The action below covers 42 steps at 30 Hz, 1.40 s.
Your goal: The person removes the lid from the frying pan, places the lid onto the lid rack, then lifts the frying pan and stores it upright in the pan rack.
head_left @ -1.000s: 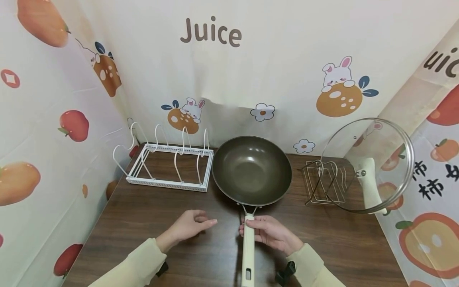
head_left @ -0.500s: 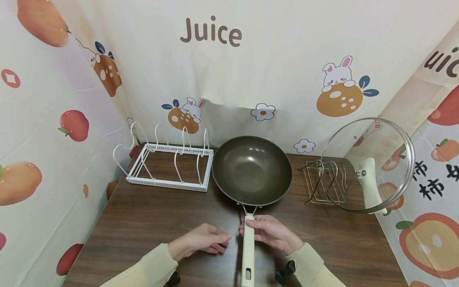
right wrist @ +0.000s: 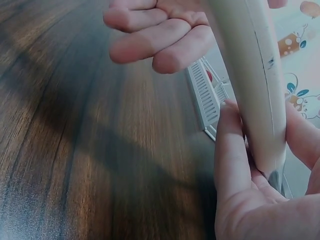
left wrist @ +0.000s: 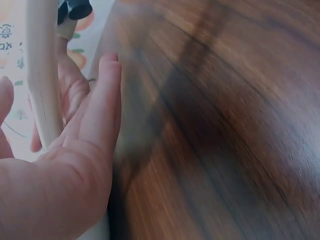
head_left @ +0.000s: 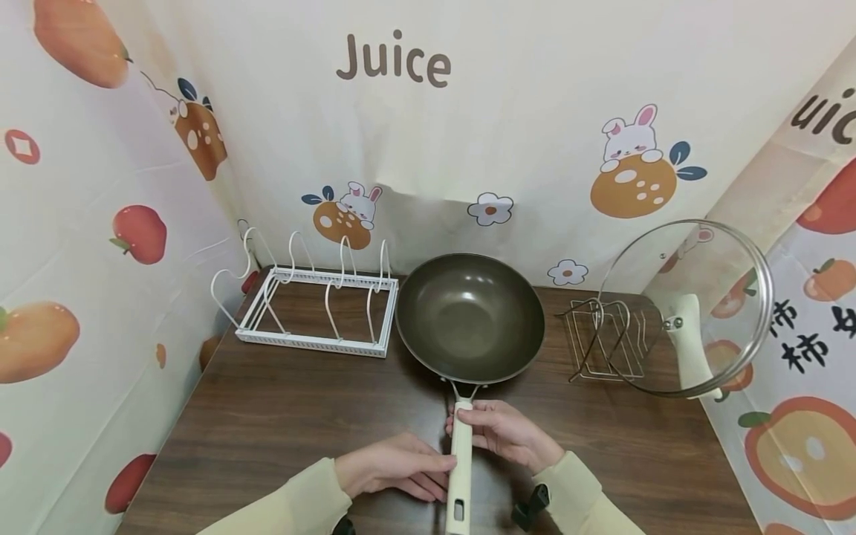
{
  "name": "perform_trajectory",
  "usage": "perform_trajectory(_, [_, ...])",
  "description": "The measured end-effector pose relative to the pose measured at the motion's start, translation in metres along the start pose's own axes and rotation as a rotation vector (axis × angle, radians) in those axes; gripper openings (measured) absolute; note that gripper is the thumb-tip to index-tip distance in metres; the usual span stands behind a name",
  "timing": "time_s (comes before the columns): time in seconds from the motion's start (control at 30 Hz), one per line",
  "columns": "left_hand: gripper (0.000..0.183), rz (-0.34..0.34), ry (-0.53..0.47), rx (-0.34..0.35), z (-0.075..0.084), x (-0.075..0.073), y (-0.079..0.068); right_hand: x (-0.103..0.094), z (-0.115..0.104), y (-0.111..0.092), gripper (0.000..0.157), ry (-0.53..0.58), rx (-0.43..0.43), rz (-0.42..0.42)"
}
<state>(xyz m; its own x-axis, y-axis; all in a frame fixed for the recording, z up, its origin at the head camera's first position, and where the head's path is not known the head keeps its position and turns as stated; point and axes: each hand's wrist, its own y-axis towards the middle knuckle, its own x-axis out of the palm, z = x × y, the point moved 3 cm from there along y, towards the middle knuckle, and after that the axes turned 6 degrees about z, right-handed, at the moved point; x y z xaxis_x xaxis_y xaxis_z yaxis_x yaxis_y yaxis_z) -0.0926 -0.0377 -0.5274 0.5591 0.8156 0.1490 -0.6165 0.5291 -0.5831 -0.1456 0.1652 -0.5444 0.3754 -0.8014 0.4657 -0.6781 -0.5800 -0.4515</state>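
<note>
A dark frying pan (head_left: 470, 319) lies in the middle of the wooden table, its cream handle (head_left: 460, 475) pointing toward me. My right hand (head_left: 504, 435) grips the handle near the pan, thumb on top and fingers underneath. In the right wrist view the right hand's fingers (right wrist: 230, 150) wrap the narrow end of the handle. At the handle's left side is my left hand (head_left: 404, 468), its thumb right at the handle's edge and its other fingers loosely extended. The left wrist view has the left hand's fingers (left wrist: 102, 105) reaching out straight beside the handle.
A white pan rack (head_left: 310, 343) with upright loops stands left of the pan. On the right, a glass lid (head_left: 762, 297) with a cream handle leans upright in a wire rack (head_left: 605, 375). Printed curtains (head_left: 468, 134) hang close behind and at both sides.
My left hand has moved right and toward me, up to the pan's handle. The handle's near end has shifted slightly left. The right hand keeps its grip in place.
</note>
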Motion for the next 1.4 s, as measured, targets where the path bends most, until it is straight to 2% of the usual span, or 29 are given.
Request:
perform_trajectory(0.17, [0.033,-0.020,-0.050,-0.003,0.001,0.005,0.003,0.002,0.000,0.001,0.018,-0.007,-0.002,0.012])
perform_trajectory(0.63, [0.022,-0.071,-0.178,0.064,0.002,0.011,0.010,0.005,-0.001,0.003,0.019,0.017,0.000,0.036])
perform_trajectory(0.8, [0.028,-0.121,-0.192,0.069,0.002,0.014,0.012,0.006,-0.002,0.004,0.017,0.021,-0.005,0.038])
perform_trajectory(1.13, [0.048,-0.276,-0.177,0.104,0.003,0.021,0.013,0.005,-0.002,0.003,0.023,0.032,0.002,0.054])
perform_trajectory(1.4, [0.049,-0.256,-0.185,0.155,0.002,0.024,0.010,0.006,-0.001,0.002,0.021,0.041,-0.010,0.048])
